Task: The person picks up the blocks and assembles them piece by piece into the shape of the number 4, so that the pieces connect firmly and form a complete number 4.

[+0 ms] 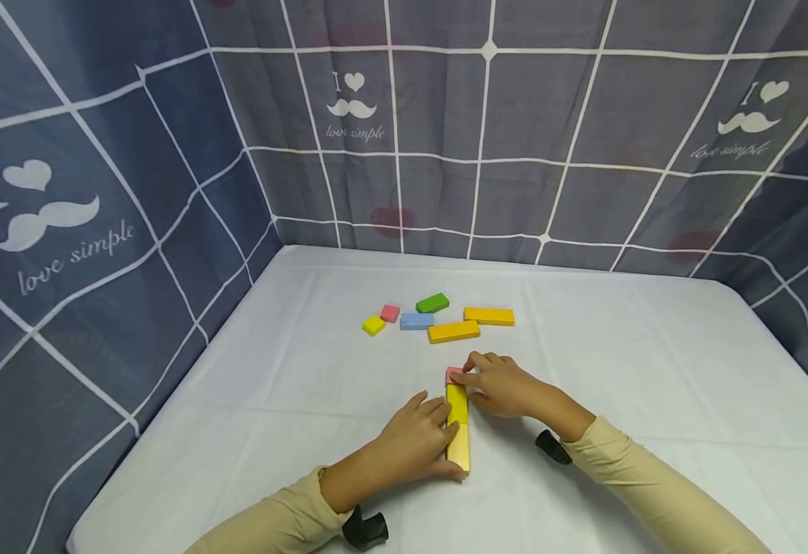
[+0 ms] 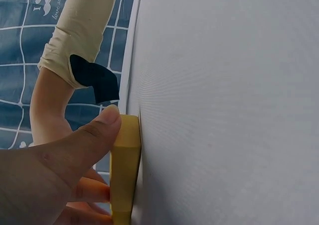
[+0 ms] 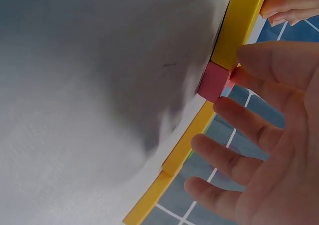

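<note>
Two yellow blocks, a pale one [image 1: 459,450] and a brighter one [image 1: 457,404], lie end to end, with a small pink block [image 3: 214,81] at their far end. My left hand [image 1: 404,442] rests along the left side of this row, thumb at the near end of the pale yellow block [image 2: 124,158] and other fingertips on its side. From the right, my right hand [image 1: 508,388] touches the pink block with its index finger. Its other fingers spread out straight, and the thumb lies beside the brighter yellow block [image 3: 239,28].
Farther back lie a yellow cube [image 1: 373,325], another pink block [image 1: 390,313], a blue block [image 1: 416,322], a green block [image 1: 432,302] and two orange-yellow bars [image 1: 454,332]. White cloth [image 1: 293,438] covers the table; a grid-patterned curtain [image 1: 439,192] hangs behind.
</note>
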Demonstrator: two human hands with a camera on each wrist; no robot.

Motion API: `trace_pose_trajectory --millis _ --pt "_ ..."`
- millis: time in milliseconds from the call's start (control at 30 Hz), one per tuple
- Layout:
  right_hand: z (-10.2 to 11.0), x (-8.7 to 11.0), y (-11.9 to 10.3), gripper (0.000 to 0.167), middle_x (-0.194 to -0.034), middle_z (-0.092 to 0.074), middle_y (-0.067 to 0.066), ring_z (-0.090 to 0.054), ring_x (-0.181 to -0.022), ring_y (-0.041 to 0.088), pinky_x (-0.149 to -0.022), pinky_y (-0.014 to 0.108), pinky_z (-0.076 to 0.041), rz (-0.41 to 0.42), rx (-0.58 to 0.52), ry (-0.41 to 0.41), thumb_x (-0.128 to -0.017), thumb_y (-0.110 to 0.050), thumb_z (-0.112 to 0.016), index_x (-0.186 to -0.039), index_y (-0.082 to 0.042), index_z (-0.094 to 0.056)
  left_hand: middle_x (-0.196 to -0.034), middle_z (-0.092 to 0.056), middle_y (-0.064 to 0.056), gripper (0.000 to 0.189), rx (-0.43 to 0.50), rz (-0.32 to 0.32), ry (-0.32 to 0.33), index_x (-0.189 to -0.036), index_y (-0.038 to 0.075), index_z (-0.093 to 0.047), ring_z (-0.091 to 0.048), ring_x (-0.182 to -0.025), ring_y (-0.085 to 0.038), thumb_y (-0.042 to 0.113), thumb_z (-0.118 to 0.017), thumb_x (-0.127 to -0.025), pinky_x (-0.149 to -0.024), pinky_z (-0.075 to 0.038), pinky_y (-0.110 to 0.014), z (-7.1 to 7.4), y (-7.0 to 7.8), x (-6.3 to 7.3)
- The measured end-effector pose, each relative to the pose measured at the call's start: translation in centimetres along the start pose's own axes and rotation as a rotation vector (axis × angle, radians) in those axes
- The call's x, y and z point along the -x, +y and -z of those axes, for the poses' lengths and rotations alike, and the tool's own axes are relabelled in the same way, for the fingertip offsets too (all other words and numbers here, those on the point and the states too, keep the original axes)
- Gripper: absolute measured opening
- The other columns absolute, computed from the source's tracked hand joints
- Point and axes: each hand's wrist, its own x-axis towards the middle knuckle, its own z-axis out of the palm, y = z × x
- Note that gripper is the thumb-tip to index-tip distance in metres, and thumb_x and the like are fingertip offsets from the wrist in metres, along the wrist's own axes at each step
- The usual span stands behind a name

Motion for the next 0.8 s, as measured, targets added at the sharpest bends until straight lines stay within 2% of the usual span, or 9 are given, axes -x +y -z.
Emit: trace_pose_trajectory --millis 133,367,533,700,800 --pt "0.07 0.00 0.31 0.043 -0.110 -0.052 0.008 -0.052 -0.102 0.031 -0.084 0.049 -0.044 0.036 0.005 0.006 -0.084 -0.014 -0.063 -0.126 -0.016 -0.057 -0.115 -0.061 -0.003 0.065 -0.008 -0.003 0.015 -0.111 0.022 -0.067 -0.054 -0.113 -0.018 0.072 -0.047 -0.075 -0.098 -0.042 -0.040 -0.05 -0.07 0.01" --pt "0.08 -0.15 0.26 0.044 -0.107 -0.051 0.007 -0.053 -0.094 0.028 -0.080 0.044 -0.045 0.057 0.013 0.002 -0.083 -0.013 -0.063 -0.126 -0.017 -0.057 -0.116 -0.062 -0.001 0.062 0.017 0.003 -0.003 -0.111 0.024 -0.067 -0.054 -0.115 -0.020 0.071 -0.044 -0.077 -0.098 -0.041 -0.042 0.07 -0.49 -0.12" --pt "0.14 -0.28 0.24 0.043 -0.105 -0.051 0.007 -0.053 -0.092 0.027 -0.076 0.040 -0.045 0.072 0.032 -0.002 -0.083 -0.011 -0.062 -0.125 -0.016 -0.058 -0.114 -0.063 0.001 0.057 0.041 0.018 -0.007 -0.110 0.026 -0.068 -0.054 -0.114 -0.019 0.067 -0.047 -0.076 -0.097 -0.043 -0.037 0.00 -0.74 -0.25" --pt "0.37 -0.35 0.51 0.046 -0.107 -0.052 0.007 -0.052 -0.089 0.025 -0.073 0.035 -0.044 0.071 -0.031 -0.036 -0.080 0.000 -0.059 -0.124 -0.014 -0.058 -0.110 -0.064 0.001 0.057 0.102 0.059 0.061 -0.104 0.025 -0.070 -0.055 -0.113 -0.020 0.068 -0.054 -0.070 -0.092 -0.045 -0.032 -0.47 -0.78 -0.16" --pt "0.47 -0.35 0.99 0.051 -0.108 -0.054 0.005 -0.053 -0.091 0.023 -0.076 0.034 -0.046 0.067 -0.096 -0.034 -0.078 0.009 -0.052 -0.123 -0.013 -0.059 -0.109 -0.063 0.001 0.061 0.131 0.084 0.095 -0.104 0.023 -0.069 -0.055 -0.110 -0.020 0.069 -0.056 -0.066 -0.089 -0.046 -0.031 -0.70 -0.78 -0.18"
